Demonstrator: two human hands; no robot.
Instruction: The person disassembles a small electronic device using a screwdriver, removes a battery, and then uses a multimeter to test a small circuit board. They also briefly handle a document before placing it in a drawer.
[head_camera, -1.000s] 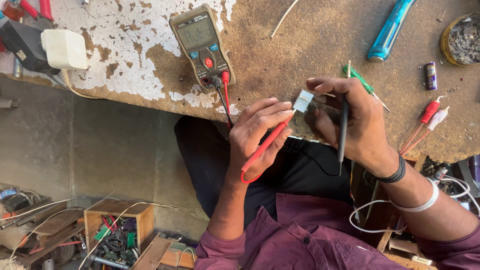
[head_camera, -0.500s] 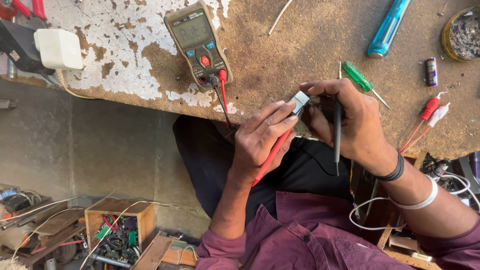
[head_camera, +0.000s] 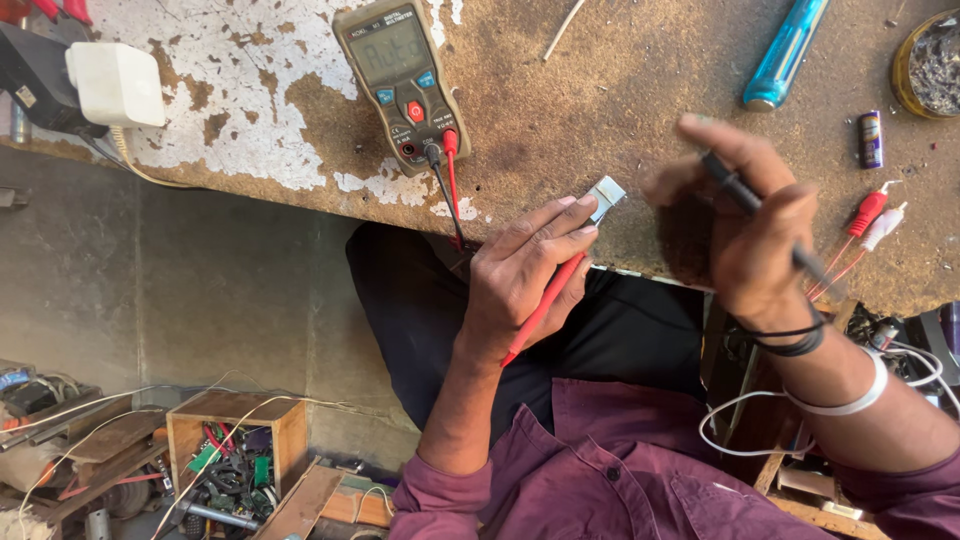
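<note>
My left hand (head_camera: 525, 275) holds a red test probe (head_camera: 545, 305) along the palm and pinches a small silver-grey component (head_camera: 605, 197) at its fingertips, at the workbench edge. My right hand (head_camera: 745, 225) grips a black test probe (head_camera: 765, 225) and is lifted away to the right of the component, not touching it. Red and black leads run from the probes up to a grey-green multimeter (head_camera: 400, 75) lying on the bench.
On the worn workbench (head_camera: 600, 90) lie a blue screwdriver (head_camera: 785, 55), a small battery (head_camera: 871, 138), red and white plugs (head_camera: 870, 215), a round tin (head_camera: 925, 60) and a white plug adapter (head_camera: 115, 85). A wooden box of parts (head_camera: 235, 460) sits on the floor.
My right hand has pulled its black probe away from the component, up and to the right. My left hand keeps the red probe and the component in place.
</note>
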